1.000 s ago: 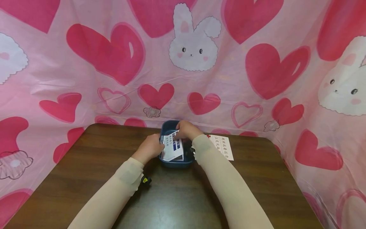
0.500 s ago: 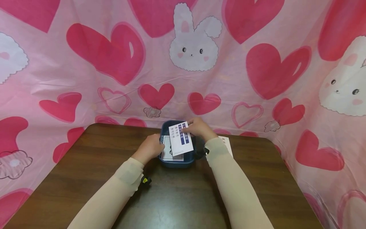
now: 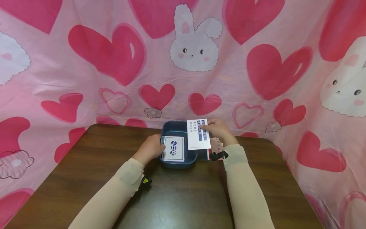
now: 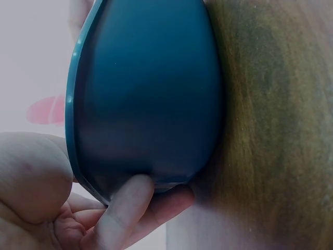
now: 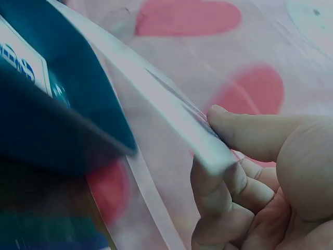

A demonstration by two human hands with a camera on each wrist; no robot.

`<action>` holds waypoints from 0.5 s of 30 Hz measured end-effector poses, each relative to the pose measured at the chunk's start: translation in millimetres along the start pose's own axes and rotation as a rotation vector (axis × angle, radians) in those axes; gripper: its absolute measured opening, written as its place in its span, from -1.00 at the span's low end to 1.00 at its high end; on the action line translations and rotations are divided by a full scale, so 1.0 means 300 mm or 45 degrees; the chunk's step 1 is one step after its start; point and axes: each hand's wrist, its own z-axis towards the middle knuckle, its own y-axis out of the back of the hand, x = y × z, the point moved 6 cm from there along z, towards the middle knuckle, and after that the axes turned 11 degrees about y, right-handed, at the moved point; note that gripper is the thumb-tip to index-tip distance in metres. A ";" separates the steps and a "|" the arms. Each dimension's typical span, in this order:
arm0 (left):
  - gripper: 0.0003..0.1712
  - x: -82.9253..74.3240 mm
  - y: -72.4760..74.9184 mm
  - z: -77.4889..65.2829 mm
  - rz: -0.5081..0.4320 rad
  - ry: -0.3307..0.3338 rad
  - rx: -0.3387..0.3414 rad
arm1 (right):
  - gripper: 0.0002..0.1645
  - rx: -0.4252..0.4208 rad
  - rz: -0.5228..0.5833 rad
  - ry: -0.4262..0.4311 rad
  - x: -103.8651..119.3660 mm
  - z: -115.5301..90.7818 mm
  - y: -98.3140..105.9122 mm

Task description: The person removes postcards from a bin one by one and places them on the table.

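Note:
My left hand [image 3: 149,147] grips the left end of a dark blue plastic bin [image 3: 178,165]. In the left wrist view its fingers [image 4: 127,205] press the outside of the bin's wall [image 4: 148,99]. My right hand [image 3: 222,132] pinches a white card [image 3: 195,143] with blue blocks and printed characters, held above the bin's right rim. In the right wrist view, thumb and fingers meet on that card's edge [image 5: 182,127]. Another white card [image 3: 178,156], black-framed with a blue motif, lies inside the bin at left.
On the brown table [image 3: 160,203], right of the bin, cards [image 3: 216,146] with handwritten characters and a red edge lie partly hidden beneath my right hand. A pink curtain [image 3: 228,79] with hearts and rabbits hangs behind and at both sides of the table.
My right hand has lifted the white card out of the bin and carried it right, uncovering the black-framed card. My left hand stays on the bin.

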 end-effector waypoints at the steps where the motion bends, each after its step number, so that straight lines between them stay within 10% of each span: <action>1: -0.44 -0.003 -0.002 0.000 -0.001 0.002 0.004 | -0.43 -0.016 0.002 -0.004 -0.017 -0.006 0.020; 15: -0.42 -0.001 -0.004 0.000 0.000 -0.001 -0.004 | -0.37 -0.121 -0.002 -0.211 -0.243 -0.092 0.257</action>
